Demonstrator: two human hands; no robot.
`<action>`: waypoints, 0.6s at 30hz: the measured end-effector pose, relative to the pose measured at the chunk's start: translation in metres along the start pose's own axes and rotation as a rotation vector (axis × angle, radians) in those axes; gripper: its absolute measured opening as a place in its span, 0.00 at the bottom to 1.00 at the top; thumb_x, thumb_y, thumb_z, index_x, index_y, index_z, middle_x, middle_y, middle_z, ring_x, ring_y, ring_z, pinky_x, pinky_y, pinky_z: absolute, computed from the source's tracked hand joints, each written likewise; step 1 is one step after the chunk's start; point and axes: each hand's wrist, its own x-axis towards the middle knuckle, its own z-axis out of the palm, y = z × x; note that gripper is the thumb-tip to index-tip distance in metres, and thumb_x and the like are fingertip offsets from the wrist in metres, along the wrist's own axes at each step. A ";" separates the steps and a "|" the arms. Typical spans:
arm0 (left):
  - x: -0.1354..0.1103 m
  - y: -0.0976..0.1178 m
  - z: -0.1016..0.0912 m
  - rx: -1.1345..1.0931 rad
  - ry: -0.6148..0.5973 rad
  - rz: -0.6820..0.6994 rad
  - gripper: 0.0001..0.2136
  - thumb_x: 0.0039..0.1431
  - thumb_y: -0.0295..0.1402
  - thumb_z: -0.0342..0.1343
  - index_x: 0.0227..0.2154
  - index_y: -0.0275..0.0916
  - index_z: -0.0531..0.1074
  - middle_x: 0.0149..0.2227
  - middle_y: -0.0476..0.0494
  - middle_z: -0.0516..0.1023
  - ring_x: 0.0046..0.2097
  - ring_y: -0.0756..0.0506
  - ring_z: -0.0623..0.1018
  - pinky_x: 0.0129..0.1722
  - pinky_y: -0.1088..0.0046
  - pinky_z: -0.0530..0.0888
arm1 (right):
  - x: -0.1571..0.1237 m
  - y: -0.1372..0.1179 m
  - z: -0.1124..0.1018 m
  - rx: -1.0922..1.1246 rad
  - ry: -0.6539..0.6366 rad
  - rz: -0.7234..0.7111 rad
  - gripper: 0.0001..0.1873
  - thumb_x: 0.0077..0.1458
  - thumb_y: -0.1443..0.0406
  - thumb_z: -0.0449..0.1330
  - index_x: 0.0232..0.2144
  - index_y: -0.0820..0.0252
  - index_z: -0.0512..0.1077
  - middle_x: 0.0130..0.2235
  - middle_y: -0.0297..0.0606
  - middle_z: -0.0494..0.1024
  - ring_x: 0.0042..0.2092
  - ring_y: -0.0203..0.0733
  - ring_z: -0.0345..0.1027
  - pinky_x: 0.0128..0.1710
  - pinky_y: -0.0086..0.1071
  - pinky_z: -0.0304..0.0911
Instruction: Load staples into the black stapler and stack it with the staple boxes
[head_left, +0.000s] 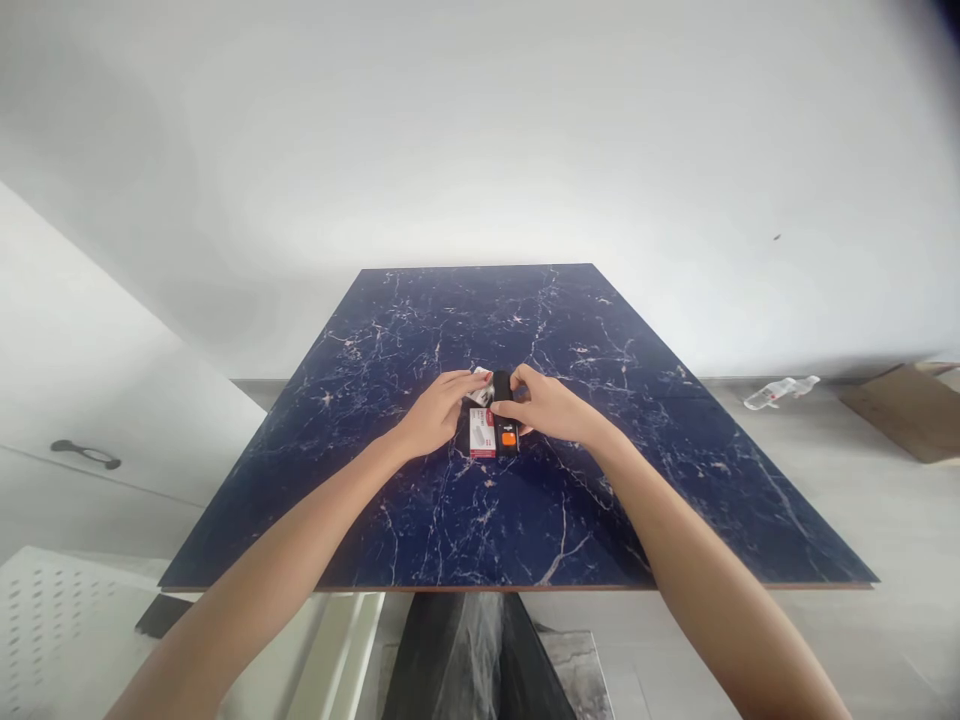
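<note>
Over the middle of the table, my left hand (439,413) has its fingers stretched across a small white-and-grey piece (484,396), which sits at a slant under the fingertips. Its thumb is mostly hidden. My right hand (546,403) closes thumb and forefinger round the upper part of a slim black object (508,412) with an orange square near its lower end; its exact kind is unclear. Between the hands, against the black object's left side, a small red-and-white box (482,434) lies with a printed picture facing up.
The dark blue marbled table (480,320) has its far edge near a white wall. A white cabinet with a dark handle (85,455) stands at left. On the floor at right are a clear plastic bottle (780,391) and a brown cardboard piece (904,410).
</note>
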 end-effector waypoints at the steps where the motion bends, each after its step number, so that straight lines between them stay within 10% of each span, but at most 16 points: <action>1: 0.001 0.000 0.000 0.003 -0.024 0.011 0.28 0.62 0.18 0.39 0.61 0.45 0.67 0.68 0.48 0.62 0.69 0.42 0.58 0.68 0.51 0.61 | 0.000 0.000 0.000 -0.004 -0.002 -0.002 0.19 0.59 0.55 0.63 0.38 0.55 0.57 0.36 0.36 0.80 0.28 0.40 0.76 0.27 0.31 0.69; 11: 0.000 0.011 -0.008 -0.124 0.019 -0.157 0.22 0.68 0.25 0.42 0.60 0.46 0.68 0.56 0.43 0.74 0.58 0.43 0.72 0.58 0.60 0.72 | 0.001 0.002 0.000 -0.011 0.000 -0.014 0.19 0.59 0.54 0.63 0.38 0.55 0.57 0.36 0.37 0.80 0.28 0.41 0.76 0.27 0.32 0.69; 18: 0.002 0.001 -0.009 -0.013 0.002 -0.165 0.20 0.71 0.29 0.42 0.61 0.44 0.69 0.63 0.44 0.69 0.63 0.40 0.63 0.64 0.53 0.63 | 0.001 0.002 0.001 -0.037 0.023 -0.020 0.19 0.60 0.53 0.62 0.38 0.55 0.57 0.35 0.36 0.80 0.27 0.40 0.76 0.26 0.30 0.68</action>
